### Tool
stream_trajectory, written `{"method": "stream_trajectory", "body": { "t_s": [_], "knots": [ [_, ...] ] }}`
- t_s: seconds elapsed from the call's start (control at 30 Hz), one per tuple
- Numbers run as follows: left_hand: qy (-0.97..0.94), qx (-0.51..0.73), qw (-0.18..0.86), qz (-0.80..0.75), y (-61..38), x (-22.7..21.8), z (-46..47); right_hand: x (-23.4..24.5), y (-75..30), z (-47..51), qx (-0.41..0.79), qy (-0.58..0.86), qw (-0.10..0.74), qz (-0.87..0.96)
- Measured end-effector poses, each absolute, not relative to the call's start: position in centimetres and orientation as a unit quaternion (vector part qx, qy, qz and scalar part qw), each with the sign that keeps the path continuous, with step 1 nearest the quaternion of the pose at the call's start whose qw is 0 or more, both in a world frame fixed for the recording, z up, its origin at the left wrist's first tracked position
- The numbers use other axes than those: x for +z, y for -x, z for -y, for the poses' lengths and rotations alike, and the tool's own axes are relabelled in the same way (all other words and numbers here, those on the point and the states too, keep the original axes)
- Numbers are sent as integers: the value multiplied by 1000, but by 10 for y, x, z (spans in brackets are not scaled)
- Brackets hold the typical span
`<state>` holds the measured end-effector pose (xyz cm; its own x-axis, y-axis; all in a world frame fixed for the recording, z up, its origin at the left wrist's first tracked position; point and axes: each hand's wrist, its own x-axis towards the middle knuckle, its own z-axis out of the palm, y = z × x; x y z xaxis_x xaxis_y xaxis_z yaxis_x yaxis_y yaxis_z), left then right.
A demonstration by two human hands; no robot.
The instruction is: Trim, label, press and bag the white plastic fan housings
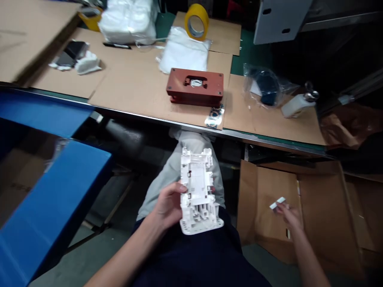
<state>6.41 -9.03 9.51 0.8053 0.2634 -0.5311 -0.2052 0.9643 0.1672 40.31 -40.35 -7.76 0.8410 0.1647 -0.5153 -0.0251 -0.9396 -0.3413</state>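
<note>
My left hand (171,203) is closed around the left edge of a white plastic housing (198,183), held above my lap. The housing's inner side faces up, showing clips, ribs and a flat middle. My right hand (289,213) is off to the right, over an open cardboard box (320,199). Its fingers pinch a small white plastic piece (277,203), too small to name more closely. On the workbench ahead sits a reddish-brown block fixture (196,85) with a recess in its top.
Cardboard sheets cover the workbench (128,83). On it are yellow tape (196,22), white bags (184,52), a black pen (117,46), a dark phone-like slab (72,54) and a bottle with a metal top (299,104). A blue box (60,207) stands at my left.
</note>
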Motion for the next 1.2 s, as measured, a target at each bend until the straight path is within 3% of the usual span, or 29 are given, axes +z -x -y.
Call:
{"method": "stream_trajectory", "body": {
  "t_s": [0.2, 0.3, 0.43, 0.57, 0.67, 1.07, 1.2],
  "knots": [
    [-110, 165, 915, -351, -54, 86, 79, 5, -349, 310, 355, 844, 401, 44],
    [-139, 164, 896, -389, -48, 83, 70, 55, -296, 241, 458, 730, 495, 111],
    [-148, 166, 881, -418, -37, 81, 58, 89, -236, 158, 524, 714, 399, 238],
    [-122, 188, 877, -426, -24, 79, 48, 89, -201, 110, 501, 740, 276, 355],
    [-97, 207, 871, -434, -14, 75, 42, 87, -184, 91, 490, 745, 245, 381],
    [13, 219, 899, -380, 12, 60, 5, 72, -169, 63, 531, 701, 356, 317],
    [47, 208, 917, -337, 14, 59, 0, 60, -162, 62, 628, 642, 404, 173]
  ]
}}
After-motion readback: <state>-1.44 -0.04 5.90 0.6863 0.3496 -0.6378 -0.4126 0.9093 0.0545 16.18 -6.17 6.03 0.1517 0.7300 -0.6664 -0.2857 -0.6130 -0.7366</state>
